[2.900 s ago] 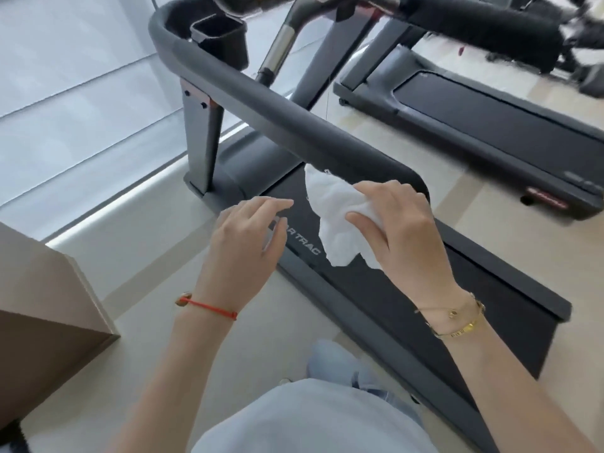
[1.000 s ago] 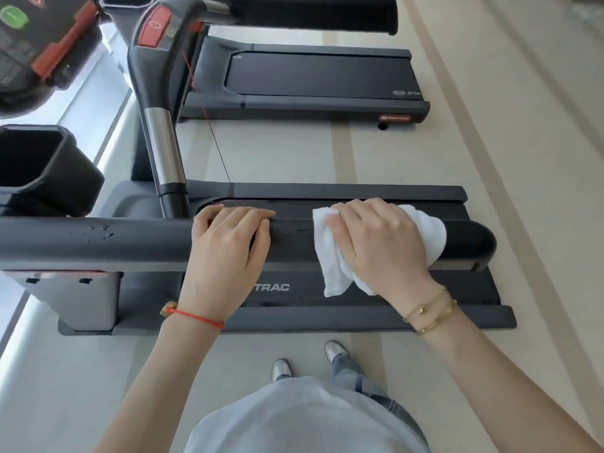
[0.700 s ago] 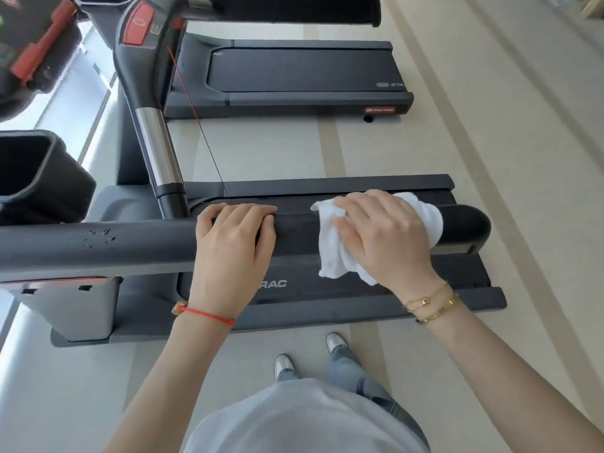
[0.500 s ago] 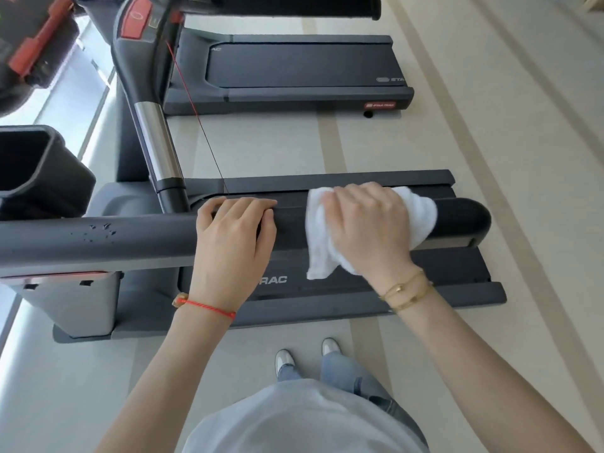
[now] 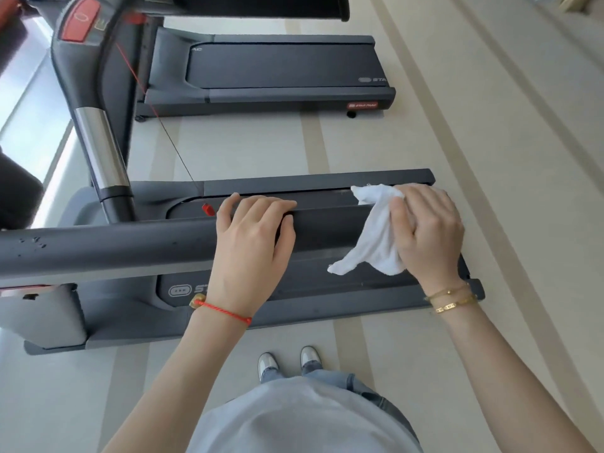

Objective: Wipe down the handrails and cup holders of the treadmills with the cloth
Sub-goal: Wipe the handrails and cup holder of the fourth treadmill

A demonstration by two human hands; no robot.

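Looking down, you see your grey shirt (image 5: pixel 304 420) closest to you, then your jeans and two light shoes (image 5: pixel 287 361) on the pale striped floor (image 5: pixel 425 371).

Above them your two forearms go forward to the handrail (image 5: pixel 130 246), a thick dark bar that runs from left to right across the near treadmill (image 5: pixel 310 305). Your left hand (image 5: pixel 251 246) lies on top of the handrail near its middle. The fingers are curled over the far side of the bar and the thumb lies along the near side, so this hand holds the rail itself. A red string bracelet (image 5: pixel 225 310) is around this wrist.

Your right hand (image 5: pixel 428 233) is at the right end of the same handrail. It is curled over a white cloth (image 5: pixel 372 237) and presses it against the bar. The cloth is crumpled; one corner sticks up at the far side of the rail and another corner hangs down at the near side, left of your hand. Two gold bracelets (image 5: pixel 452 299) are on this wrist.

Beyond the handrail lie the dark belt and side rails of the near treadmill. A small red clip (image 5: pixel 207 209) on a thin cord sits just left of your left fingers. A silver and grey post (image 5: pixel 101 152) rises on the left toward a red panel (image 5: pixel 80 21).

Farther away, a second treadmill (image 5: pixel 281 70) stands on the floor, well apart from the first.
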